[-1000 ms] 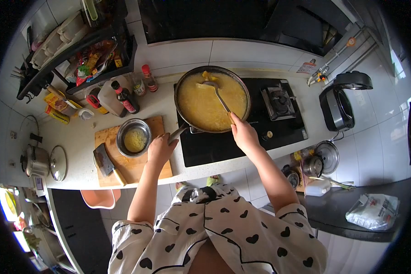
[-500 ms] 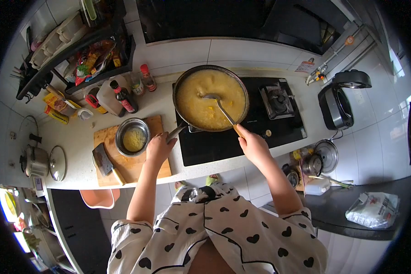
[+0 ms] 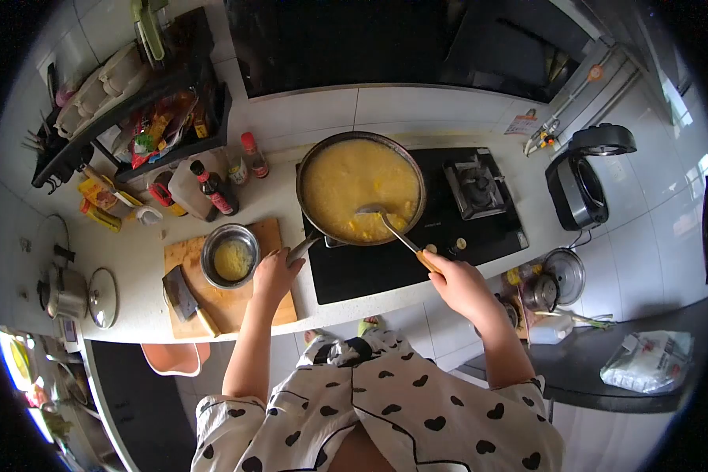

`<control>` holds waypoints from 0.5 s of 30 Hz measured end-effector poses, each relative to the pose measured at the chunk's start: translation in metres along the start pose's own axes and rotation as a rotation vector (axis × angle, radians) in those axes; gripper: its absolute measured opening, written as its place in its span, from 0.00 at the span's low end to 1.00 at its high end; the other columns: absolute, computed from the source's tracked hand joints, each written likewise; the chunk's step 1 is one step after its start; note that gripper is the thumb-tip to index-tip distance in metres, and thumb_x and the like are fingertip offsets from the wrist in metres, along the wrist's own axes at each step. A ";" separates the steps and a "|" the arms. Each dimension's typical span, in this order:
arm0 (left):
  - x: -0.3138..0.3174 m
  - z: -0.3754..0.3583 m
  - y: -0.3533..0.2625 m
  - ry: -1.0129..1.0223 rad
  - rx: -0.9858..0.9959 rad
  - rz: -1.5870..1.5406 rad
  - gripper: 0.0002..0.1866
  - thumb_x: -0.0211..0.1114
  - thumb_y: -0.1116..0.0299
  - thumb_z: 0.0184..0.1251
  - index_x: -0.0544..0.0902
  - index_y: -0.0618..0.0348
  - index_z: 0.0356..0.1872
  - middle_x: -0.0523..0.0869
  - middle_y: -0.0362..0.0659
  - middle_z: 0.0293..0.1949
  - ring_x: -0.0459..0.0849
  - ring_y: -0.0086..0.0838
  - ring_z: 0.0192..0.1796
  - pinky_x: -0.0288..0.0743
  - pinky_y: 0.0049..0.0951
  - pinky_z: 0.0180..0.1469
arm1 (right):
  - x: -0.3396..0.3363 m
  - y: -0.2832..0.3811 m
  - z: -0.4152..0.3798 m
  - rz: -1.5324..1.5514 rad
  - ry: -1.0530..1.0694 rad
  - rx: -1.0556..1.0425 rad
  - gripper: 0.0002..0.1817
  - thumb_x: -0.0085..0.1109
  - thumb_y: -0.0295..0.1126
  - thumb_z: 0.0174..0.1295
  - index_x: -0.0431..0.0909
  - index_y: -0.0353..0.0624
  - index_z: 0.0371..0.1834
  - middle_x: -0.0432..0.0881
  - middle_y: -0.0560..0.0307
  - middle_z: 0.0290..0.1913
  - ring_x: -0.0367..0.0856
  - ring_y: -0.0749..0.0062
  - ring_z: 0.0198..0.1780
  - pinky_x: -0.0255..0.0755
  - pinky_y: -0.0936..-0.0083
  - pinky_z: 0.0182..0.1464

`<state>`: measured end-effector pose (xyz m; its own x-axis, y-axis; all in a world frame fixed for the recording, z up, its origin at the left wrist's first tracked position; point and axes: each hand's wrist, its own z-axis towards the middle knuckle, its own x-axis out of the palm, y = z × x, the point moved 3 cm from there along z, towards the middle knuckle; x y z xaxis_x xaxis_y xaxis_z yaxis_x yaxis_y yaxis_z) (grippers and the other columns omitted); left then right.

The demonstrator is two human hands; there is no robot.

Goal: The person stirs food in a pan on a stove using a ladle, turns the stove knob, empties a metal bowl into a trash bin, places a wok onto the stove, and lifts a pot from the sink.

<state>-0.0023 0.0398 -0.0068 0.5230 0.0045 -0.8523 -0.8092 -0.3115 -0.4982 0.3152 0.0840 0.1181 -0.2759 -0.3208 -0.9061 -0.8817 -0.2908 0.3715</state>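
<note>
A dark frying pan (image 3: 300, 206) full of yellow soupy food (image 3: 358, 177) stands on the left burner of the black gas stove (image 3: 354, 277). My left hand (image 3: 275, 273) is closed round the pan's handle. In my right hand (image 3: 456, 279) is the wooden grip of a metal spatula (image 3: 401, 236), whose head dips into the food near the pan's front right side. Yellow lumps show around the head. Just left of my left hand, a metal bowl (image 3: 205, 263) with pale yellow bits inside sits on a wooden cutting board (image 3: 271, 315).
A cleaver (image 3: 182, 293) lies on the board. Bottles, including a dark sauce bottle (image 3: 215, 189), stand behind it beneath a black rack (image 3: 204, 145). Right of the bare burner (image 3: 478, 189) is an open-lidded black appliance (image 3: 578, 193). A pot (image 3: 67, 293) stands far left.
The spatula head has moved from the pan's middle toward its front, and my right hand has come back toward me and rightward. My left hand keeps hold of the handle.
</note>
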 end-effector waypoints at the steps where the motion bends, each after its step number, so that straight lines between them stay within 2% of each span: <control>1: -0.001 0.000 -0.001 0.010 -0.009 -0.012 0.21 0.60 0.52 0.59 0.78 0.63 0.39 0.81 0.54 0.40 0.80 0.47 0.45 0.72 0.41 0.48 | -0.003 0.000 -0.001 -0.010 -0.006 -0.009 0.21 0.53 0.30 0.59 0.71 0.49 0.59 0.81 0.41 0.34 0.80 0.47 0.35 0.72 0.61 0.37; 5: 0.003 0.001 0.003 -0.014 0.035 -0.003 0.21 0.61 0.53 0.58 0.78 0.63 0.40 0.81 0.54 0.39 0.79 0.47 0.45 0.72 0.41 0.47 | -0.009 0.002 0.000 -0.070 -0.016 0.024 0.21 0.53 0.29 0.60 0.71 0.49 0.59 0.80 0.42 0.38 0.79 0.48 0.39 0.73 0.61 0.41; 11: -0.001 -0.001 0.000 0.001 0.014 -0.001 0.21 0.61 0.53 0.58 0.78 0.63 0.41 0.82 0.54 0.39 0.80 0.48 0.44 0.73 0.42 0.46 | 0.010 -0.010 0.013 -0.002 -0.108 -0.063 0.22 0.52 0.29 0.61 0.69 0.51 0.61 0.77 0.45 0.44 0.77 0.50 0.45 0.72 0.62 0.46; 15: -0.003 -0.001 -0.002 0.002 0.011 -0.006 0.21 0.61 0.53 0.58 0.78 0.62 0.42 0.82 0.54 0.39 0.80 0.47 0.45 0.73 0.42 0.46 | 0.021 -0.014 0.028 -0.053 -0.121 -0.055 0.23 0.52 0.30 0.61 0.67 0.51 0.62 0.78 0.43 0.40 0.78 0.49 0.40 0.73 0.61 0.42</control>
<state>-0.0021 0.0391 -0.0029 0.5288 0.0046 -0.8488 -0.8086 -0.3013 -0.5053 0.3110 0.1064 0.0882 -0.2763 -0.1931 -0.9415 -0.8749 -0.3548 0.3296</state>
